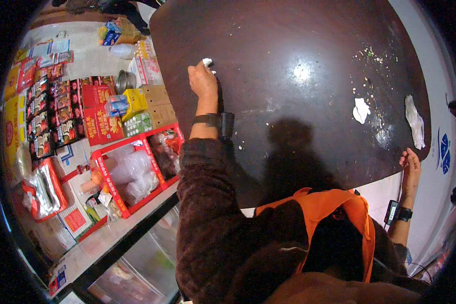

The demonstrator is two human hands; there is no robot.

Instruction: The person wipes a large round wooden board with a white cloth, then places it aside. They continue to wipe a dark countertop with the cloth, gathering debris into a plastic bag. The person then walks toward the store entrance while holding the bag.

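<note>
My left hand (pixel 204 81) is over the left part of a dark brown table (pixel 250 57), closed on a crumpled white tissue (pixel 207 61) that sticks out past the fingers. My right hand (pixel 410 161) is beside the table's right edge, fingers loosely curled with nothing seen between them. Just beyond it lies a twisted whitish plastic bag or wrap (pixel 415 121). A crumpled white piece of paper (pixel 361 110) rests on the table's right side, among scattered food crumbs (pixel 376 57).
To the left, a counter (pixel 87 38) bears packaged goods, a metal bowl (pixel 125 81), a yellow box (pixel 135 103) and a red divided crate (pixel 113 186) with plastic bags. A pale panel with a blue logo (pixel 437 190) stands along the right.
</note>
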